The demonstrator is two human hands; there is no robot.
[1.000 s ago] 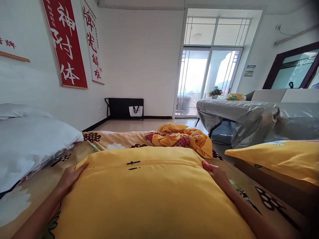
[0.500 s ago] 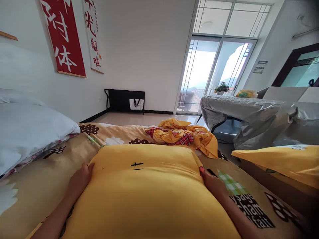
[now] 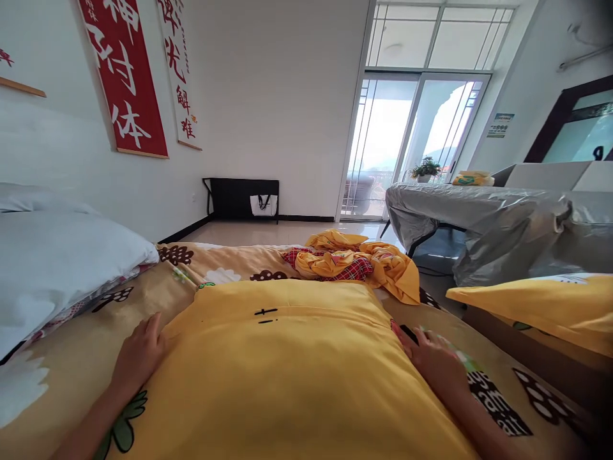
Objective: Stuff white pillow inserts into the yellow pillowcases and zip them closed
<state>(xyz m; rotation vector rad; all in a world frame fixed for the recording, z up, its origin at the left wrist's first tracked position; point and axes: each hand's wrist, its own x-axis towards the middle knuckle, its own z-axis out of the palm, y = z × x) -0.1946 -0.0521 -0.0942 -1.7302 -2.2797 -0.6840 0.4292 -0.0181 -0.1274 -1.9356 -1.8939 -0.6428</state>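
A plump yellow pillow [image 3: 287, 370] is lying on the patterned bedsheet [image 3: 62, 377], filling the space between both hands. The left hand [image 3: 138, 354] is pressing flat against its left edge, fingers loose, gripping nothing; the right hand [image 3: 433, 361] is resting open against its right edge (palm down on the sheet). Beyond the pillow, a crumpled yellow-and-red cloth [image 3: 354, 262] is lying; left of the left hand, white bedding [image 3: 57, 262] is sitting.

Crumpled cloth [image 3: 354, 265] blocks beyond the yellow pillow [image 3: 287, 364]; bedsheet [image 3: 71, 364] flanks lie open.
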